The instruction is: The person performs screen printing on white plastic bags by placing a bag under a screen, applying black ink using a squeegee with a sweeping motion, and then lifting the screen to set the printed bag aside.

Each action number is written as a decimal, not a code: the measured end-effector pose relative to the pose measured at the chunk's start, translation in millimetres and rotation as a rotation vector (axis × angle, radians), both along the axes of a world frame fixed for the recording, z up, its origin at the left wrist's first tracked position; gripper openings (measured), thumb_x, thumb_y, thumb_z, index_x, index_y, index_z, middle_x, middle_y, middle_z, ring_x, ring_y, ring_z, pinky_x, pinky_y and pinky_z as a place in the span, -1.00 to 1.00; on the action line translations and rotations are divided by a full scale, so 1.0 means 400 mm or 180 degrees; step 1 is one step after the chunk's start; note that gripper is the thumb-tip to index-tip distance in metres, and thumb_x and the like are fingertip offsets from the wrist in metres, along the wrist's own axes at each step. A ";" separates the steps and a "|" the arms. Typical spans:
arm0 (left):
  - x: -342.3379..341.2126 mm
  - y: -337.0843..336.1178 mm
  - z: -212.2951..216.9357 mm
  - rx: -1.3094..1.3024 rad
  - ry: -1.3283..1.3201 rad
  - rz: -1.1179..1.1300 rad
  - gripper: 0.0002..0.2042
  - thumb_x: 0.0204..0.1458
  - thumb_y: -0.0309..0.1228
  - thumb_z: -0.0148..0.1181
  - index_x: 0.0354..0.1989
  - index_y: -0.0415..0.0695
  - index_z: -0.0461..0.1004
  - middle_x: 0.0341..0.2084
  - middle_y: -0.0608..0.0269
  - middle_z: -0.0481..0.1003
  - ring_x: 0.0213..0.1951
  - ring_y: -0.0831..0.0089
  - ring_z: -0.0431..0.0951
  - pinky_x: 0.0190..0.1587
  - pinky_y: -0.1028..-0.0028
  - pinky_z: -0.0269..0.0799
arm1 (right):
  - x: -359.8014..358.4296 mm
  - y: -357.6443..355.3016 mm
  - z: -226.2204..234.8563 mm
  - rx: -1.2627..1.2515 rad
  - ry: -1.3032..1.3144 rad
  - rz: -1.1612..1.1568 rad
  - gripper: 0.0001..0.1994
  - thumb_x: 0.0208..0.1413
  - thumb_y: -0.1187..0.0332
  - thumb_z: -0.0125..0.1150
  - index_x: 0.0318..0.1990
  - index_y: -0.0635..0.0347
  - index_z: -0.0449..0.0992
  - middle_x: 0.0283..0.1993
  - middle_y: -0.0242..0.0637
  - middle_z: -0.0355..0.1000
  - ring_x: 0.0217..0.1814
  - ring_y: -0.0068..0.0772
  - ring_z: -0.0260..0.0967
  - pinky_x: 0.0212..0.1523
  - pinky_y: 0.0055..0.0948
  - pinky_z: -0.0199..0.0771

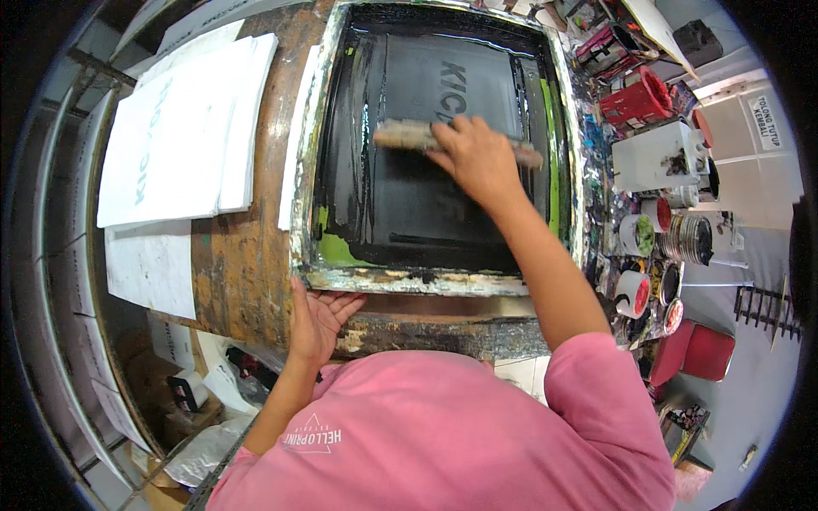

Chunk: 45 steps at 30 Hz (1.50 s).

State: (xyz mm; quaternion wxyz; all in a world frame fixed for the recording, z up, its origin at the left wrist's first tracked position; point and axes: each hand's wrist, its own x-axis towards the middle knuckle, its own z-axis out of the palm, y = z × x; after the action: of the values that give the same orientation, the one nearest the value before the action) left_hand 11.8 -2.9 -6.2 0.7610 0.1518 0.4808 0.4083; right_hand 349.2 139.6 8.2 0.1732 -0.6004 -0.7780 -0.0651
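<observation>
In my right hand [481,157] is a squeegee [400,135] with a worn wooden handle, gripped near its middle. It lies crosswise over the black, ink-coated mesh of a screen printing frame [409,281]. Dark lettering shows through the mesh, partly hidden by the hand and squeegee. Green patches [336,249] mark the mesh's near left corner and right side. At the frame's near left corner rests my left hand [317,322], its fingers stretched out with the thumb apart, against the rim. Nothing is held in it.
A stack of white printed sheets [179,128] lies left of the frame on a stained wooden table [234,264]. Ink pots, a red bucket [637,98] and a white jerrycan [654,157] crowd the right side. Beyond them stands a red chair [703,351].
</observation>
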 end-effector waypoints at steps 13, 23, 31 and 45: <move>0.012 -0.003 0.009 0.0448 -0.0030 -0.0264 -0.15 0.34 0.35 -0.20 0.32 -0.34 0.25 0.09 -0.24 0.49 0.19 -0.03 0.54 0.34 0.03 0.43 | -0.106 -0.335 0.110 -0.0851 0.0060 -0.0098 -0.65 0.14 0.09 0.38 -0.11 0.13 0.47 -0.25 -0.21 0.42 -0.14 -0.04 0.49 -0.26 -0.06 0.57; 0.007 -0.008 0.063 0.0770 -0.0190 -0.0213 -0.19 0.34 0.35 -0.21 0.21 -0.31 0.31 0.04 -0.19 0.53 0.18 -0.05 0.56 0.32 0.03 0.43 | -0.187 -0.465 0.200 -0.0196 -0.0089 -0.0288 -0.61 0.11 0.17 0.40 0.03 0.11 0.51 -0.13 -0.20 0.39 0.08 -0.12 0.39 0.30 0.15 0.21; 0.019 0.093 0.208 0.3129 -0.0142 -0.0561 -0.31 0.39 0.10 -0.06 0.49 -0.17 0.19 0.39 -0.20 0.30 0.48 -0.12 0.21 0.55 0.00 -0.01 | -0.135 -0.291 0.534 0.1122 -0.0277 -0.0429 -0.67 0.09 0.13 0.23 -0.09 0.14 0.56 -0.24 -0.23 0.47 -0.13 -0.15 0.45 0.04 -0.03 0.23; 0.152 0.225 0.159 0.3879 0.4642 -0.1398 -0.13 0.11 0.17 0.30 0.37 -0.37 0.34 0.36 -0.14 0.37 0.53 -0.09 0.07 0.49 -0.33 -0.41 | -0.134 -0.111 0.812 0.1170 0.0784 -0.0098 -0.65 0.02 0.19 0.11 -0.50 0.39 0.53 -0.65 -0.03 0.40 -0.60 -0.08 0.40 -0.42 -0.14 0.39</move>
State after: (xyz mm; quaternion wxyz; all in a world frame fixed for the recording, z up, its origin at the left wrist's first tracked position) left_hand 72.6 87.1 57.5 0.1269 0.8211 0.5012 0.2419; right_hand 295.6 95.4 333.1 0.3724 -0.5739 -0.7168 -0.1347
